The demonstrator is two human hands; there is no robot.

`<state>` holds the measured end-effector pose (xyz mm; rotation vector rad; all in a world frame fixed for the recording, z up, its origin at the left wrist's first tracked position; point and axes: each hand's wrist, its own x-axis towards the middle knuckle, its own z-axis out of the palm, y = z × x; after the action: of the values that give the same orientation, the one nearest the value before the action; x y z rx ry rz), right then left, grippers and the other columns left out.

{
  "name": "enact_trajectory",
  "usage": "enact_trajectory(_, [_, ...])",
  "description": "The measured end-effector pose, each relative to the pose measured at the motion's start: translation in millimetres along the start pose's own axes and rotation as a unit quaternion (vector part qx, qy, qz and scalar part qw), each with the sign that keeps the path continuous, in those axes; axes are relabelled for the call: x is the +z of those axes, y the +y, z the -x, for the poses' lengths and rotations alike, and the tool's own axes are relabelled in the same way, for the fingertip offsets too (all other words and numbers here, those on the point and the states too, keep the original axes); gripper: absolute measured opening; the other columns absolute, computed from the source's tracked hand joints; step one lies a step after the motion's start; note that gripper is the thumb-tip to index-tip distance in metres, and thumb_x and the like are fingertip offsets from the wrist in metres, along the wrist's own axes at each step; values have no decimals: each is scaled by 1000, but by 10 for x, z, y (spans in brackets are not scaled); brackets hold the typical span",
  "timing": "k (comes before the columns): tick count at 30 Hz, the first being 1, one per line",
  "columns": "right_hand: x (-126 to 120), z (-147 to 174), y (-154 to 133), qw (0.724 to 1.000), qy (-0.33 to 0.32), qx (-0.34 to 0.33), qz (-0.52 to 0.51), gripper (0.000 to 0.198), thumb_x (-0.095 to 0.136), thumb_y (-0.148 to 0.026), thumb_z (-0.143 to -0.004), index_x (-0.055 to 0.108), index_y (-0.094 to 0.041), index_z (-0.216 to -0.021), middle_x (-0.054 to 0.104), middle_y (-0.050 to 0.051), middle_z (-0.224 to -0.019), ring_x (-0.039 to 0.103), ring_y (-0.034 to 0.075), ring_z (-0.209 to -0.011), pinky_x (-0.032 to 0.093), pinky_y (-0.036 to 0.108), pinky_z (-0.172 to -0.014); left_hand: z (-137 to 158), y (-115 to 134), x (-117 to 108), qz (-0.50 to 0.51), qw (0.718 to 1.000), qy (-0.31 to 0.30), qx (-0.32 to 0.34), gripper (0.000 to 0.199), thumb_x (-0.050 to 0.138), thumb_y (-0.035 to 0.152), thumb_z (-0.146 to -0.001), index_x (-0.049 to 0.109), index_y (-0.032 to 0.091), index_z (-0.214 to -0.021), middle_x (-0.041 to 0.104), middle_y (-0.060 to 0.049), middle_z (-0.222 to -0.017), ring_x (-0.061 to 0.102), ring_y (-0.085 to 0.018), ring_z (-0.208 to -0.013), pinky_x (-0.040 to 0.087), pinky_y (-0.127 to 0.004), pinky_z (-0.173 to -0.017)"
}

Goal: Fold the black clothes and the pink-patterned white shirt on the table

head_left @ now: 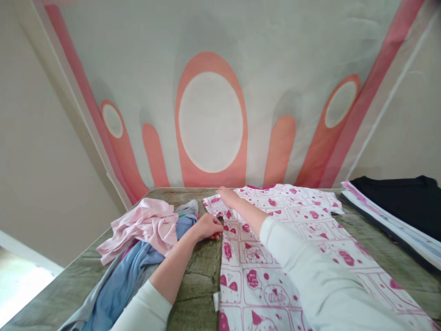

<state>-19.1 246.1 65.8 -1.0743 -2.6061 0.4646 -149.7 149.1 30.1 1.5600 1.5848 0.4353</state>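
A white T-shirt with a magenta cartoon print (253, 253) lies spread flat, its neckline toward the wall. My left hand (208, 226) is closed, its fingertips pinching the shirt's left side edge just below the sleeve. Reaching across the shirt, my right hand (228, 196) is closed at the top of the left short sleeve (213, 203); its fingertips are partly hidden. A small white tag (216, 301) sticks out from the shirt's left side seam. The right sleeve (327, 202) lies flat, away from both hands.
Left of my left arm is a loose heap with a pink garment (148, 225) over blue cloth (120, 280) and grey pieces. A stack of folded clothes, a black one (396, 200) on top, sits at the right. The wooden-look table (200, 276) meets a patterned wall panel (213, 179).
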Motion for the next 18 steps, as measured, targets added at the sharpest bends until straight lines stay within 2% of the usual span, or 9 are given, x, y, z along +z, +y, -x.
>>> enact_trajectory(2, [105,-139,48,999,21,35,16,36,26,-12,-90,49,-10,-119,51,17,-122,50,25,-106,36,34,-84,-1,-4,-5,6,1000,-5,-5,13,55,21,-65,61,13,-58,60,0,-50,57,-10,-46,41,-16,-42])
enact_trajectory(5, [221,-298,164,995,35,83,37,35,26,-13,-92,53,-8,-114,55,17,-116,53,26,-103,39,37,-85,3,1,-12,9,1000,-8,-10,12,56,21,-65,62,13,-59,60,0,-50,57,-10,-46,42,-16,-43])
enact_trajectory(9, [284,-392,315,989,62,123,47,27,43,-26,-92,54,-12,-112,55,12,-114,56,21,-98,45,39,-83,9,19,-16,8,1000,-7,-12,12,55,20,-65,62,12,-59,59,-1,-47,57,-10,-46,42,-16,-43])
enact_trajectory(12, [287,-385,391,985,83,142,44,33,54,-33,-87,51,-17,-116,54,8,-115,56,19,-96,49,40,-80,0,26,-20,12,1000,-12,-15,11,55,18,-65,62,12,-59,60,-1,-48,58,-11,-47,41,-16,-43])
enact_trajectory(15, [292,-364,434,984,97,147,37,29,48,-27,-91,51,-13,-116,53,8,-116,56,20,-97,46,40,-82,-14,35,-25,13,999,0,-38,11,56,17,-65,63,11,-59,61,-2,-48,57,-10,-47,40,-16,-42])
enact_trajectory(18, [319,-371,455,982,111,148,31,30,50,-31,-90,52,-15,-115,54,8,-115,56,20,-96,48,40,-81,-23,50,-30,17,997,29,-68,12,57,17,-66,63,11,-59,61,-2,-48,54,-8,-44,40,-16,-42])
